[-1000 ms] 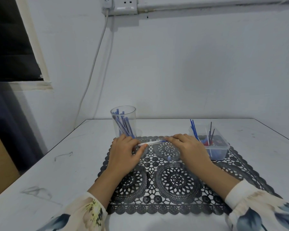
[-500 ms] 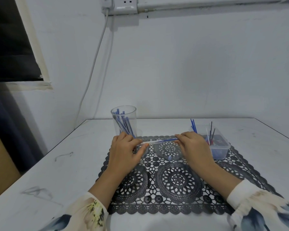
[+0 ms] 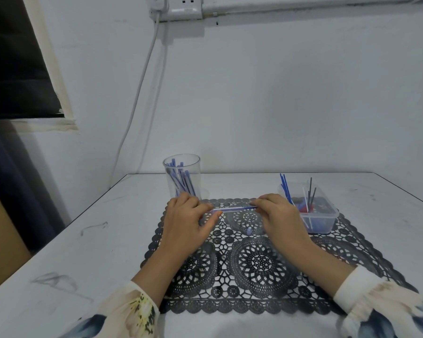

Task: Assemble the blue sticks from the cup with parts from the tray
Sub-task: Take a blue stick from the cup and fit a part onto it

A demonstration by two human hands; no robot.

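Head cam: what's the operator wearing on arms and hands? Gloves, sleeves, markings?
No gloves, and no watch or rings show: left hand and right hand are bare, forearms uncovered up to the sleeves. Left sleeve is cream with a floral print: blue-grey petals and a yellow, dark-speckled flower centre. Right sleeve has the same cream and blue-grey print, ending in a plain white gathered cuff.

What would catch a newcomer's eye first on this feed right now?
The left hand and right hand pinch a thin blue stick level between them over the far edge of the black lace mat. A clear cup of blue sticks stands just behind the left hand; a clear tray of parts sits to the right of the right hand.
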